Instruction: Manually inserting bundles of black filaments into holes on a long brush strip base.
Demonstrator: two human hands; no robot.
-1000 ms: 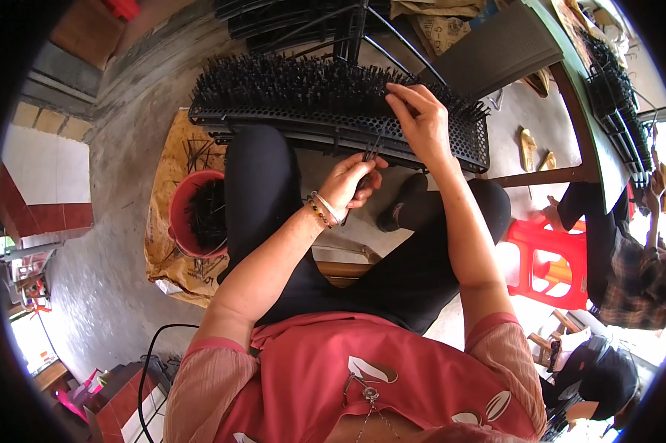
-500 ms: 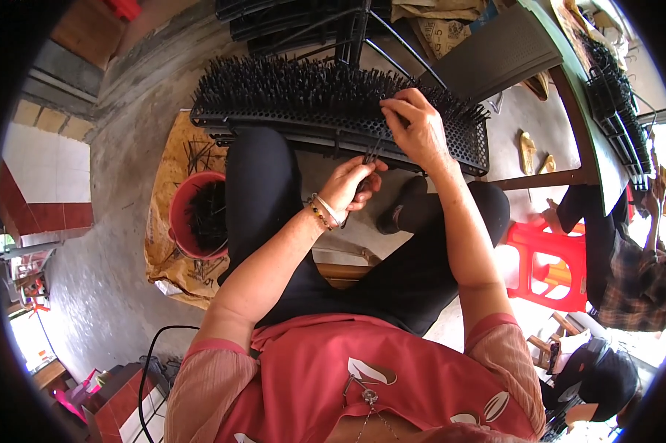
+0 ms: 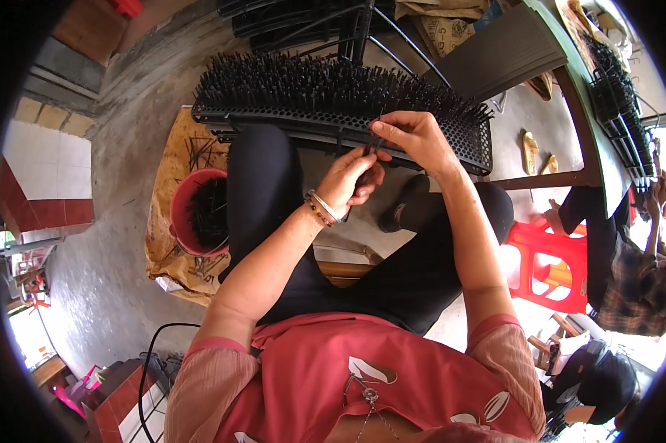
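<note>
Head view, looking down at a seated person's lap. A long black spiked tray (image 3: pixel 333 111) rests across the knees. Both hands meet at its near edge: the left hand (image 3: pixel 351 177) is curled around a small bundle of thin black sticks (image 3: pixel 371 144), and the right hand (image 3: pixel 414 136) pinches one stick at the tip. Judging by this, a stick is being picked out for placing into the tray, which calls for a steady pinch. Left of the tray, a red bucket (image 3: pixel 181 214) holds more sticks. The stick count is unclear.
</note>
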